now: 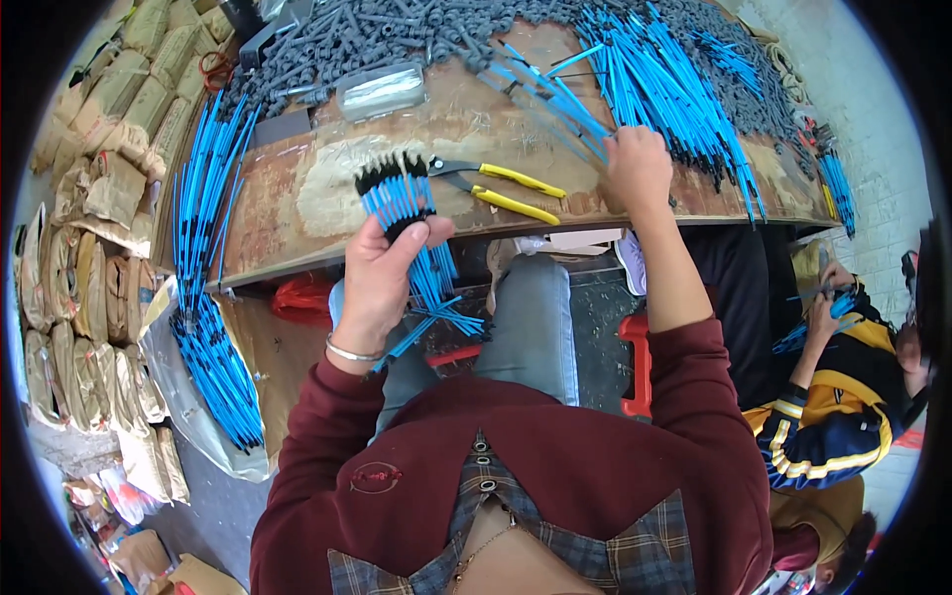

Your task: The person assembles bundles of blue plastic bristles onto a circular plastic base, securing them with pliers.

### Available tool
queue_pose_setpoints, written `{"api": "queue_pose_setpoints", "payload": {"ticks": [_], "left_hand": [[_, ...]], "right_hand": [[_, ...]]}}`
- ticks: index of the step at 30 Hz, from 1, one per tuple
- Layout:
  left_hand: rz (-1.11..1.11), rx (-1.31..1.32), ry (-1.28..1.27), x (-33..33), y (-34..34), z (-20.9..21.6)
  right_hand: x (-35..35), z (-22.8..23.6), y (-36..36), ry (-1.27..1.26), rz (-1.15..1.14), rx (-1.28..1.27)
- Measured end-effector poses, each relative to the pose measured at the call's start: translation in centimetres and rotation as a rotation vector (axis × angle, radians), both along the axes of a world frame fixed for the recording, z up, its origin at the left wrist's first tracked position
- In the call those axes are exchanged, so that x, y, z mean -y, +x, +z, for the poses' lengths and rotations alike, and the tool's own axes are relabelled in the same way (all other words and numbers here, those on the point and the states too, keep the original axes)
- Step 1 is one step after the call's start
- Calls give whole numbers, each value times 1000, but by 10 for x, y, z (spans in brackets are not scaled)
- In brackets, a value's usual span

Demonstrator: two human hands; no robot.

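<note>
My left hand [382, 260] is closed around a bundle of thin blue tubes with black ends [395, 198]. Their black tips fan out above the thumb, and the loose ends hang over my lap. At the table's near edge, my right hand [640, 171] is closed on a few blue tubes [560, 102], which point up and to the left and are smeared by motion. Just right of them lies a big pile of similar blue tubes [666, 84] with black ends. Between my hands, pliers with yellow handles [516, 194] rest on the wooden table [476, 119], their jaws near the held bundle.
Dark grey plastic fittings [397, 35] are heaped along the back. A clear plastic box [382, 91] stands before them. More blue tubes [210, 178] overhang the left edge above a lined carton [248, 342]. Brown paper packages [84, 288] are stacked left. Another person [838, 387] handles tubes at right.
</note>
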State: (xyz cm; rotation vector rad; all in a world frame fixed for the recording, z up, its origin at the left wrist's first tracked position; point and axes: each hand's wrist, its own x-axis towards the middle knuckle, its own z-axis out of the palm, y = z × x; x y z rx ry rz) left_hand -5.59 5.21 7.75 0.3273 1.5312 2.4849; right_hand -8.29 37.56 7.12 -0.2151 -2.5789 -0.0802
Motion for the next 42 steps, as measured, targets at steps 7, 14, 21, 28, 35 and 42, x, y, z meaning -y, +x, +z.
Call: {"api": "queue_pose_setpoints", "payload": {"ticks": [7, 14, 21, 28, 35, 42], "left_hand": [[-105, 182, 111, 3, 6, -1], [-33, 23, -100, 14, 13, -25], [-108, 206, 60, 24, -4, -26], [-152, 287, 87, 35, -22, -21], [-155, -181, -537, 34, -21, -12], [-166, -187, -459, 46, -1, -3]], "right_hand": [[19, 6, -10, 123, -87, -33], [108, 30, -7, -437, 582, 172], [133, -16, 6, -200, 460, 104], [130, 28, -77, -285, 582, -9], [160, 27, -213, 88, 600, 261], [209, 35, -194, 145, 602, 349]]}}
